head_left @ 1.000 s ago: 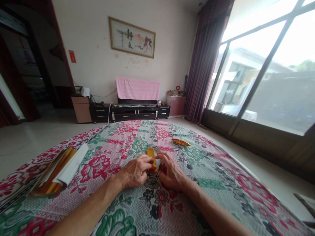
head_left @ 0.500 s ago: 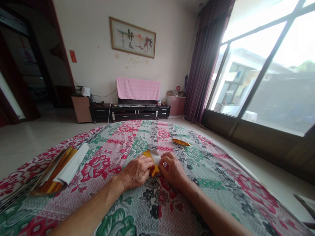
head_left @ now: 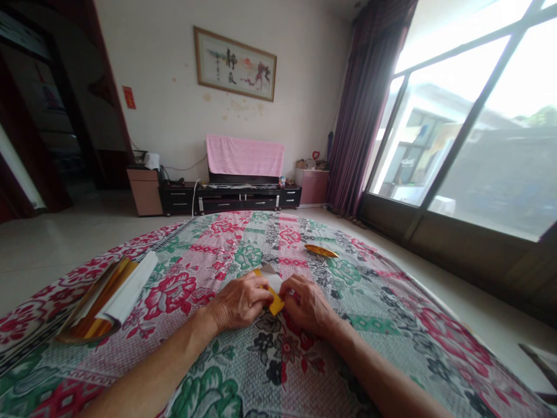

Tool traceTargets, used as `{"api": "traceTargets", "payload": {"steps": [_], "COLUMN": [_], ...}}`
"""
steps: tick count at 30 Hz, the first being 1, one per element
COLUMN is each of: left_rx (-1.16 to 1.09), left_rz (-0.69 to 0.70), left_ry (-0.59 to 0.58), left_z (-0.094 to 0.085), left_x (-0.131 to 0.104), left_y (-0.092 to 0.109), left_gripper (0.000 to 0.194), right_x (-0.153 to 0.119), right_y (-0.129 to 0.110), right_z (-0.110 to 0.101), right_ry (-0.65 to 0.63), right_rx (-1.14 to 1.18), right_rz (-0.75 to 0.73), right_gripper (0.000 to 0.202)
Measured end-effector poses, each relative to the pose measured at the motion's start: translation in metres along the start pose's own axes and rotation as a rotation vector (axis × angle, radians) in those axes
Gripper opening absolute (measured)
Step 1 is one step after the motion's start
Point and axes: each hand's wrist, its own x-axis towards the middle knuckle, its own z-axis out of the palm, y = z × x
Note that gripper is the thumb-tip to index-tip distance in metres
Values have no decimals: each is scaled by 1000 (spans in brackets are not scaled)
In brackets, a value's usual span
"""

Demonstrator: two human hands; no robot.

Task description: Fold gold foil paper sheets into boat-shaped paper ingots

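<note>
In the head view, the work appears partly done. A small gold-and-white sheet of folded paper (head_left: pixel 275 290) is at the lower centre of the frame, between the two hands and low over the table. Its gold side is folded over in one part, and its white side is still exposed in another, so I judge that its folding is not complete. The left hand (head_left: pixel 243 301) has the thumb and fingers closed together on the left edge of the sheet. The right hand (head_left: pixel 308 305) has its fingers curled and closed on the right edge; its thumb is partly hidden.

To the right of centre lies a shiny gold piece, narrow and boat-shaped (head_left: pixel 321 251), which looks finished. At the left of the frame, a loose stack of gold and white paper sheets (head_left: pixel 98 299) seems not yet folded.

Everything rests on a round table with a red, green and grey flowered cloth (head_left: pixel 209 371). The fingers themselves cover some of the folds; otherwise I see no obstacle between the hands. In the upper middle, a pink cloth (head_left: pixel 245 155) hangs above a low black cabinet (head_left: pixel 239 204).
</note>
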Motion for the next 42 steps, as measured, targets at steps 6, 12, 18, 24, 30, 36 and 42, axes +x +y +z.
{"api": "traceTargets", "payload": {"steps": [6,12,18,24,30,36,42], "left_rx": [11,10,-71,-127,-133,-169,-169], "left_rz": [2,-13,-10,-4,-24,-11,33], "left_ry": [14,44,-3,-7,61,9,-12], "left_z": [3,3,-4,-6,0,5,4], "left_x": [0,0,1,2,2,5,6], "left_y": [-1,1,0,-3,0,10,9], "left_gripper": [25,25,23,20,16,16,17], "right_x": [-3,-4,-1,0,-2,-3,-3], "right_y": [-3,-1,2,5,6,6,9], "right_z": [-13,-13,-16,-17,-14,-16,-9], "right_ry": [-101,-107,-161,-158,-137,-155,-102], "right_rx": [-26,12,52,28,34,72,98], "right_rz": [-143,-196,-212,-260,-246,-221,-161], "right_gripper": [22,19,18,17,18,17,19]}}
